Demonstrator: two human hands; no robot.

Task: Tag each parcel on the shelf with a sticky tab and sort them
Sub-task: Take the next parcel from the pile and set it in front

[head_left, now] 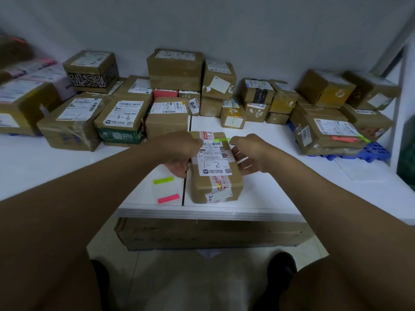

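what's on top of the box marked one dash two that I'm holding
On the box marked 1-2: a white shipping label, red-printed tape, and a green sticky tab at its far edge. Your left hand and right hand cover the sides.

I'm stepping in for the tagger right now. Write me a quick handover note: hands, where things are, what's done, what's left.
Left hand and right hand flank the parcel marked 1-2 at the shelf's front edge; whether they grip it is unclear.
Green tab sits on its far top edge.
Tab sheet with green and pink tabs lies left of it.
Done: the 002 parcel on the right also carries a green tab.
Left: sort 1-2; most parcels behind show no tab.
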